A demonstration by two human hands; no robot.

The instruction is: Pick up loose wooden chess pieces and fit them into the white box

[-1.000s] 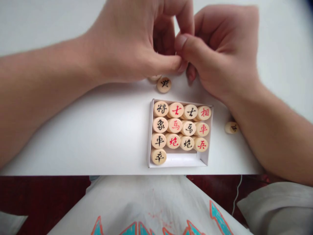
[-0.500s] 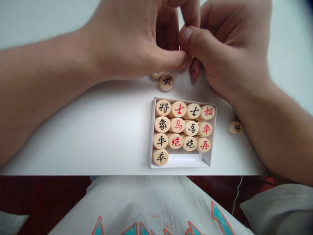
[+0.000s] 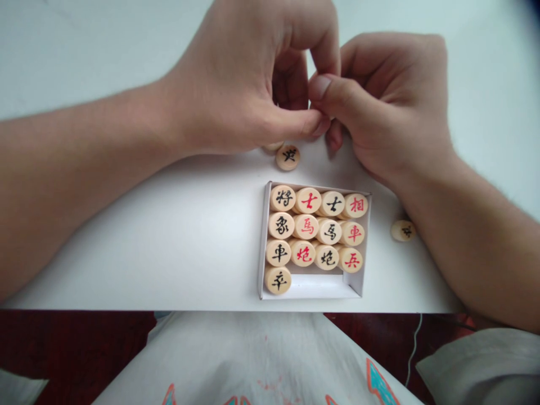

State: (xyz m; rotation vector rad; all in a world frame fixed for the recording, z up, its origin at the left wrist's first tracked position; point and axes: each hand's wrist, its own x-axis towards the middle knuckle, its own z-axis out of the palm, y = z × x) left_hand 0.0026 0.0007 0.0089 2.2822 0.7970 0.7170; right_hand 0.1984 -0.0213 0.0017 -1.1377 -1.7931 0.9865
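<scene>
My left hand (image 3: 257, 79) and my right hand (image 3: 388, 107) meet above the table behind the box, thumbs and fingertips pressed together. Whatever sits in that pinch is hidden by the fingers. Just below the left thumb lies a loose xiangqi piece (image 3: 288, 157) with a black character, and a second piece (image 3: 274, 147) shows partly from under that hand. Beside my right forearm rests another black-marked xiangqi piece (image 3: 403, 230). In front of both hands stands a white open box (image 3: 261, 253) with stacked wooden xiangqi pieces (image 3: 307, 227), red and black characters facing up.
The box's near row holds one stack at its left end, with bare box floor to its right. A white table (image 3: 189, 242) ends at a front edge close to my lap. Below it are my light printed clothing (image 3: 261, 354) and a thin pale cable (image 3: 413, 349).
The whole view has shifted, so the box, pieces and table edge appear slightly lower. Both hands keep the same pinched pose. The pieces in the box look unchanged.
</scene>
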